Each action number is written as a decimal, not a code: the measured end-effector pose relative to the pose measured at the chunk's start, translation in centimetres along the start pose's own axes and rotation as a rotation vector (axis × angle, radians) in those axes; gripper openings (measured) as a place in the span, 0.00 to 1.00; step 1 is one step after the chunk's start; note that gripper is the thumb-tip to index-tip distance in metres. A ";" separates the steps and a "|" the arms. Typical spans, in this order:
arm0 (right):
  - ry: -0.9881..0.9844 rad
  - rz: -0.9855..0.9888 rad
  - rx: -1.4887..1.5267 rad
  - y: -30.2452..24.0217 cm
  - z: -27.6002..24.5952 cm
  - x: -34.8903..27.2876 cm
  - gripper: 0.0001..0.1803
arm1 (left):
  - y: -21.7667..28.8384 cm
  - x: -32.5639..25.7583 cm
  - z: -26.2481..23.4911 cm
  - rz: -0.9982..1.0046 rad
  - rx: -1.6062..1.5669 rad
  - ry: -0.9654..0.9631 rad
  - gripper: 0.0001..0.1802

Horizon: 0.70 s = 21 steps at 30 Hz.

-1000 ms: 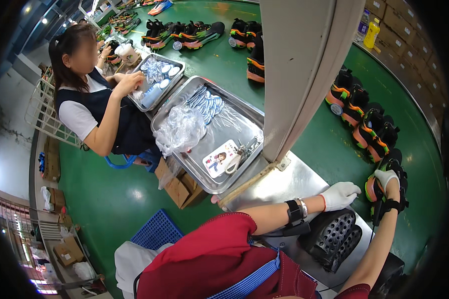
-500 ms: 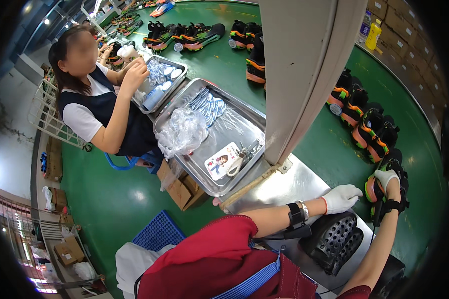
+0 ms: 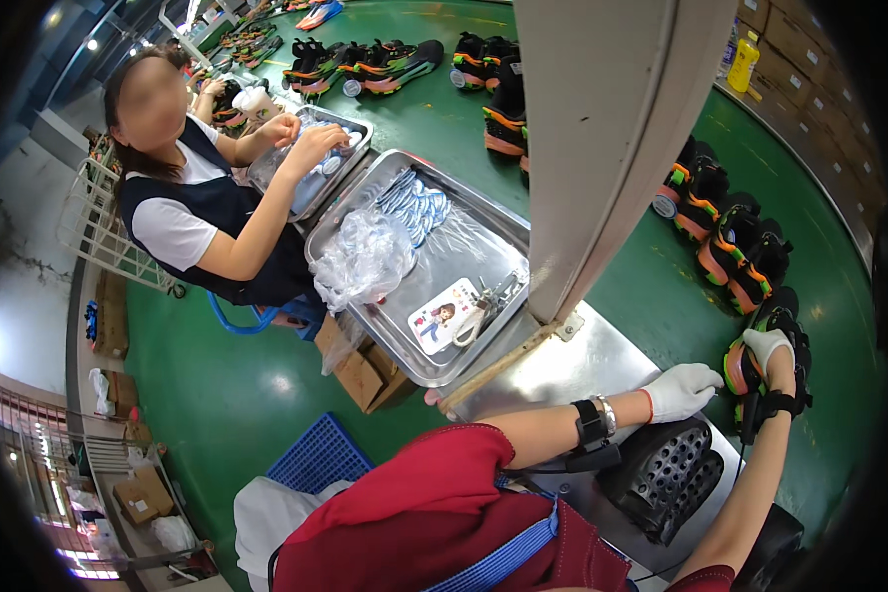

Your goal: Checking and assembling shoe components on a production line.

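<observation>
My right hand [image 3: 768, 353], in a white glove, reaches out to a pair of black sports shoes [image 3: 791, 318] with orange and green soles on the green surface. Its fingers are closed over the near shoe, and the fingertips are partly hidden. To its left, my left hand [image 3: 682, 393], also gloved, is at the edge of the metal plate with its fingers curled together. Whatever those fingers may hold is out of sight. Just below that hand stands a black perforated shoe-shaped block [image 3: 666, 474]. Both wrists wear black straps.
A grey pillar [image 3: 602, 148] rises beyond my left hand. Left of it lies a metal tray [image 3: 429, 370] with round blue-white pieces, a plastic bag and a picture card. A co-worker [image 3: 202, 197] sits at another tray. More shoes [image 3: 740, 242] line the green surface; cartons [image 3: 799, 59] are stacked behind.
The co-worker's hands have come down toward the far tray, and their head has turned. My two hands stay nearly in place; the view has shifted slightly.
</observation>
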State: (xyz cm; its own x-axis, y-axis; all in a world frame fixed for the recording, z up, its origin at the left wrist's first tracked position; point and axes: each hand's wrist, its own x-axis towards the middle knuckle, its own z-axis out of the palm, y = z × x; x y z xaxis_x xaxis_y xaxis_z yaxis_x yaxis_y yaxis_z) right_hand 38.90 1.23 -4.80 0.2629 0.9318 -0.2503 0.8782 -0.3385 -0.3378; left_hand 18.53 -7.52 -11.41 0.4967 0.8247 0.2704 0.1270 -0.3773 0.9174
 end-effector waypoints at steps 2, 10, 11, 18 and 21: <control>-0.016 0.010 -0.029 -1.7 -0.8 -1.2 0.25 | 0.2 0.0 -0.2 -0.014 0.002 -0.001 0.15; 0.090 -0.008 0.077 0.7 0.5 0.0 0.24 | 0.0 0.0 0.1 -0.030 -0.015 -0.007 0.14; 0.046 0.010 0.003 -1.4 -0.2 -1.3 0.24 | -0.2 0.0 0.1 -0.049 -0.010 -0.008 0.14; 0.155 -0.189 -0.220 -2.6 0.3 -6.9 0.17 | 0.5 -0.1 -0.7 -0.065 -0.017 -0.033 0.14; 0.148 -0.129 -0.287 -1.4 -0.1 -7.1 0.18 | 0.0 -0.3 -0.5 0.022 0.004 -0.010 0.14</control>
State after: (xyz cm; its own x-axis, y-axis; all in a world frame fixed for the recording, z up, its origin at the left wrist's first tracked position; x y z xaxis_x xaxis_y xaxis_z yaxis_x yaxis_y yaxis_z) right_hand 35.86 -4.90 -2.47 0.1793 0.9804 -0.0812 0.9789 -0.1860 -0.0843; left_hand 17.95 -7.54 -11.37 0.5083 0.8116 0.2878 0.1187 -0.3971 0.9101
